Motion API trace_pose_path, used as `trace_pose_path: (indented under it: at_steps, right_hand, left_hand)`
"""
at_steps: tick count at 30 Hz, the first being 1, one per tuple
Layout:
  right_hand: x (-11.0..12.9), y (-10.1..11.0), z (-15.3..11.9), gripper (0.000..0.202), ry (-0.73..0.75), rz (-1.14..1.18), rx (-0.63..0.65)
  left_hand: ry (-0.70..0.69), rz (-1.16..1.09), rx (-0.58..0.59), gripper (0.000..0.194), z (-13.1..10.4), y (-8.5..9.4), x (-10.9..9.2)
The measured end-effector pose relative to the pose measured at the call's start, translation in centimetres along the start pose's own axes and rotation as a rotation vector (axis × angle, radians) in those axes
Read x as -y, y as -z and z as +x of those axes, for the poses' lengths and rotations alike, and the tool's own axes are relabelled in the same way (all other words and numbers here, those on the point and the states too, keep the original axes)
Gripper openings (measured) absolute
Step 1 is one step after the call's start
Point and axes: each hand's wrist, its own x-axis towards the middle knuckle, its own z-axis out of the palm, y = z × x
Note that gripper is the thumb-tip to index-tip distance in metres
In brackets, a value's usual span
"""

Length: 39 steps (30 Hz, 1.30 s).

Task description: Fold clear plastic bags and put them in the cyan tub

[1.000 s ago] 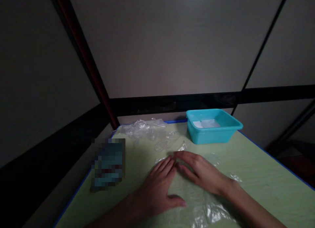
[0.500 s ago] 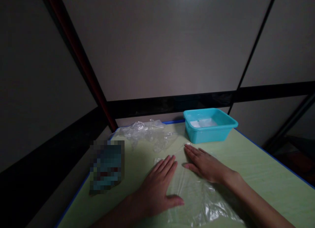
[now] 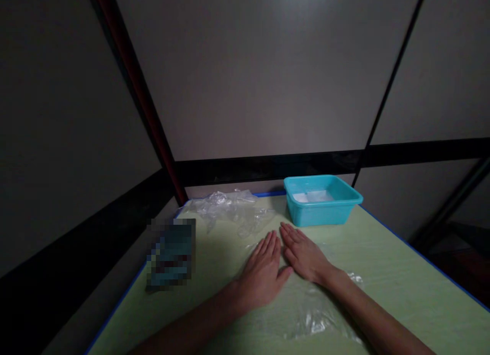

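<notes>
A clear plastic bag [image 3: 312, 311] lies spread on the green tabletop [image 3: 401, 278], wrinkled and shiny at its near end. My left hand [image 3: 264, 273] rests flat on its left part, fingers stretched forward and thumb out to the right. Beside it, my right hand [image 3: 304, 253] also lies flat on the plastic, fingers pointing forward and left. The two hands are close together, with the thumbs nearly meeting. Part of the bag is hidden beneath the hands and the right forearm.
A turquoise basin [image 3: 323, 212] with something white [image 3: 314, 196] inside stands at the back right. More crumpled clear plastic bags [image 3: 229, 207] lie at the back left. Near the left edge is a pixelated dark object [image 3: 172, 255]. A panelled wall [image 3: 268, 89] rises behind the table.
My hands have come closer together over the bag; the left slid forward and right, and its thumb now lies near the right hand. The view has shifted slightly.
</notes>
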Motion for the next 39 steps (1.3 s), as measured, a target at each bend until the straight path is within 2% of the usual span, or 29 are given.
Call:
trace_pose_path:
  at_steps: [3, 8, 13, 23, 26, 31, 35, 39]
  right_hand:
    - [0.1, -0.2, -0.1, 0.053, 0.006, -0.032, -0.015]
    - [0.0, -0.4, -0.2, 0.054, 0.015, -0.028, -0.062]
    - [-0.7, -0.3, 0.1, 0.055, 0.024, -0.041, -0.034]
    - [-2.0, 0.3, 1.2, 0.056, 0.010, -0.072, -0.005]
    - [-2.3, 0.3, 1.1, 0.056, 0.018, -0.027, -0.018]
    - [-2.5, 0.9, 0.8, 0.051, 0.017, 0.054, -0.077]
    - [-2.4, 1.1, 0.6, 0.050, 0.047, 0.027, -0.094]
    - [-2.3, 0.8, 0.4, 0.050, 0.068, -0.037, -0.050]
  left_hand:
    - [-0.011, 0.063, -0.029, 0.066, -0.4, -0.8, 1.9]
    - [-0.031, 0.097, -0.017, 0.067, -1.7, 0.2, 4.4]
    - [-0.067, 0.106, 0.040, 0.071, -1.8, 1.2, 5.1]
    - [-0.116, 0.122, 0.078, 0.078, 0.2, 1.5, 6.3]
    - [-0.115, 0.096, 0.080, 0.076, 0.4, 2.0, 5.8]
    - [-0.161, 0.090, -0.008, 0.050, 1.3, 2.6, 2.8]
    - [-0.194, 0.119, 0.007, 0.046, 2.1, 1.6, 1.4]
    - [-0.181, 0.127, -0.004, 0.046, 2.2, 0.2, 2.2]
